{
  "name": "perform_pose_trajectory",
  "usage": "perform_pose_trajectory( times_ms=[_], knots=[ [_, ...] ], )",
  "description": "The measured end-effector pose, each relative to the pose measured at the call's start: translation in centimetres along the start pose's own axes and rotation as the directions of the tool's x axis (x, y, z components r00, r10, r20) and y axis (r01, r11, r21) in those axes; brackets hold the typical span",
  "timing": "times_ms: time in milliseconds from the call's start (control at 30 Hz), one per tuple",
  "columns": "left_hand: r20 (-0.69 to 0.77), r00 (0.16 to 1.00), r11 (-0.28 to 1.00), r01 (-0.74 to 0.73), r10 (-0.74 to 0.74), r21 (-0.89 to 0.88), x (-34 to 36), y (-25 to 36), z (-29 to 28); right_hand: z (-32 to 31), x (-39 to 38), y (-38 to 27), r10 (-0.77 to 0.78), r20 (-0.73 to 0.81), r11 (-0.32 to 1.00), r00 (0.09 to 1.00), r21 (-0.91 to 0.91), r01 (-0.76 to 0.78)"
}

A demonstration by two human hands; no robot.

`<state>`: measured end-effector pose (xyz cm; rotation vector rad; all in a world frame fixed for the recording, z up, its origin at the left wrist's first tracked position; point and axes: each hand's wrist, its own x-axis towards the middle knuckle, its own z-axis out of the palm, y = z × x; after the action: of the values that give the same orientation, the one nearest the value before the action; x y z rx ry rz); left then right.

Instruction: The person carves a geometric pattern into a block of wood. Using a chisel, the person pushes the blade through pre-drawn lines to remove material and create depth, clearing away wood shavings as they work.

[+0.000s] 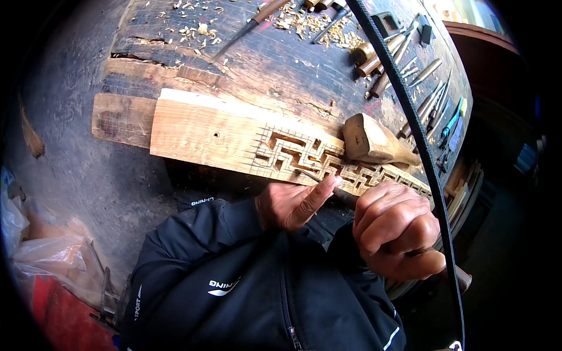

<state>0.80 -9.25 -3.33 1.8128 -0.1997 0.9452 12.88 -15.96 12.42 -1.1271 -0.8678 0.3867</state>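
Note:
A long pale wooden board (193, 130) lies along the bench's near edge. Pencil grid lines and a row of cut angular recesses cover its right part. My right hand (398, 231) is closed round the wooden handle of a chisel (463, 279), whose butt sticks out past my little finger. Its thin metal blade points left over the carved recesses. At the board's near edge, my left hand (295, 205) pinches the chisel near its blade, thumb stretched along it; most of its other fingers are hidden. A wooden mallet (374, 140) rests by the carving, its handle pointing right.
Several chisels (430, 108) lie on the right of the worn bench (281, 64). A dark-bladed tool (252, 26) and wood shavings (304, 23) are at the back. A black strap (404, 93) crosses the view. Clear plastic (55, 251) is at lower left.

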Motion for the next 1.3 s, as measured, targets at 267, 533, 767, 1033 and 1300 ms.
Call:
perform_pose_trajectory(
  times_ms=[267,533,767,1033,1300],
  knots=[
    [-0.024,1.0,1.0,-0.009,0.008,-0.019,0.3,-0.2,0.1,-0.3,1.2,0.2,-0.006,0.168,0.997,0.986,0.081,-0.007],
    [-0.002,0.999,0.996,0.032,-0.032,-0.085,-2.0,-0.3,1.0,0.7,0.8,1.1,-0.002,0.171,0.997,0.985,0.074,-0.011],
    [0.269,0.962,0.999,-0.043,0.044,-0.008,-3.4,-1.4,2.0,2.3,0.7,1.5,-0.097,0.174,0.994,0.98,-0.032,0.104],
    [0.132,0.991,0.999,-0.011,0.016,-0.044,-0.5,-0.6,-0.1,1.6,-3.3,-1.4,-0.195,0.124,0.968,0.973,-0.133,0.211],
    [0.171,0.98,0.994,-0.096,0.105,-0.057,2.5,0.2,-2.8,-0.5,-2.8,-2.4,-0.135,0.014,0.991,0.991,0.011,0.134]
  ],
)
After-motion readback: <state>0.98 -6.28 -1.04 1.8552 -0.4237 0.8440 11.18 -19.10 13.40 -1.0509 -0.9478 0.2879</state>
